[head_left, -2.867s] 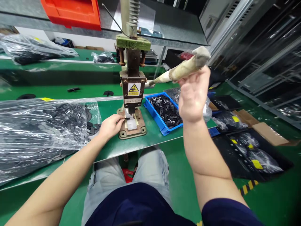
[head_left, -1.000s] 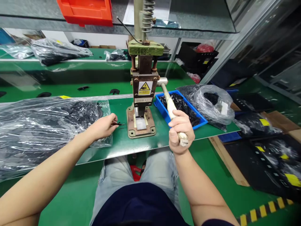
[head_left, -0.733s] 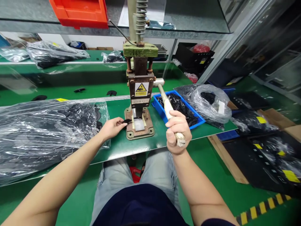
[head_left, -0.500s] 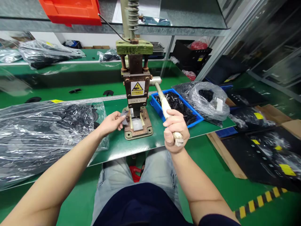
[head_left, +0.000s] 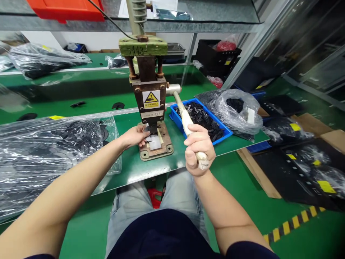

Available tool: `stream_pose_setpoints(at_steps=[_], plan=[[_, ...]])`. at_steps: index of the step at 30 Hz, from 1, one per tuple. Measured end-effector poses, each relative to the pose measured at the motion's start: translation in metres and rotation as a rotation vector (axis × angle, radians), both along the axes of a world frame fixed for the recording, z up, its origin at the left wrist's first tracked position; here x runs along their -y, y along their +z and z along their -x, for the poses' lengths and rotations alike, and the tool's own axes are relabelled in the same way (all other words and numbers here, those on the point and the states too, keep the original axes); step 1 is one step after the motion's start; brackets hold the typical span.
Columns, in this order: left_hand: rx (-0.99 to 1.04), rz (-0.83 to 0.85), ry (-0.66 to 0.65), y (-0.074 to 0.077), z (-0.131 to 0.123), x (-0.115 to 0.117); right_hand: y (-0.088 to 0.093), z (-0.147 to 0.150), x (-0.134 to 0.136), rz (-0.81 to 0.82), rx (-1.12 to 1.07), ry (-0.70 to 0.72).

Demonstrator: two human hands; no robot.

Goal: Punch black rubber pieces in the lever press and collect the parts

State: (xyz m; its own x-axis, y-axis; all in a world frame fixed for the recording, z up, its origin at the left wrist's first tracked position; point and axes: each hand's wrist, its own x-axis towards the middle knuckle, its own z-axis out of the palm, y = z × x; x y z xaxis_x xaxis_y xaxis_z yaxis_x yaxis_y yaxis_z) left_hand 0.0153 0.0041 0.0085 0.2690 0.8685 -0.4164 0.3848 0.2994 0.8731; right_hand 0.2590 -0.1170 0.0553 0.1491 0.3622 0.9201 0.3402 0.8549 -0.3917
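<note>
A hand press (head_left: 150, 94) with a warning label stands on the green table. My right hand (head_left: 199, 150) is wrapped round its lever handle (head_left: 186, 119), which is covered in pale tape and slants down toward me. At the left side of the press base (head_left: 165, 144), my left hand (head_left: 136, 136) is closed, fingertips and thumb pinching a thin greyish sheet piece (head_left: 147, 138) that is partly hidden by the fingers. Beneath the press ram, a pale flat plate (head_left: 155, 142) lies on the base, next to the pinched piece.
To the right is a blue tray (head_left: 222, 138) of small black parts, with a clear plastic bag (head_left: 238, 111) beyond it. A large clear bag of flat black parts (head_left: 59, 151) covers the left side. An orange bin (head_left: 64, 10) and a metal shelf (head_left: 205, 27) are above.
My left hand has moved in toward the press, bringing the thin piece over the base beside the plate. My right hand keeps its grip on the lever. The view has shifted slightly.
</note>
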Motion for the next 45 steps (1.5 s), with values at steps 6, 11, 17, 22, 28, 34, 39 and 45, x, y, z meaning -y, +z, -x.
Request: stream_pose_setpoints(at_steps=[6,11,17,22,28,34,39,45], plan=[[-0.049,0.104,0.028,0.012,-0.009,0.001,0.000,0.002,-0.001,0.003,-0.028,-0.004],[0.009,0.102,0.090,0.008,-0.010,0.006,0.001,-0.001,0.001,0.015,0.012,-0.019],[0.102,0.187,0.138,0.005,-0.005,0.011,0.002,-0.004,0.003,0.042,0.053,-0.017],[0.121,0.156,0.161,0.009,0.002,0.016,0.002,-0.004,0.001,0.007,0.038,-0.002],[0.119,0.108,0.153,0.016,-0.008,0.017,0.001,-0.002,0.001,0.019,0.024,-0.008],[0.230,0.104,0.095,0.027,-0.005,0.010,0.001,-0.004,0.001,0.019,0.037,-0.014],[0.222,0.003,0.146,0.031,0.038,0.005,0.001,-0.004,-0.001,-0.005,0.024,-0.010],[-0.155,-0.331,0.131,0.027,0.112,0.003,0.002,-0.001,-0.002,-0.017,-0.005,-0.003]])
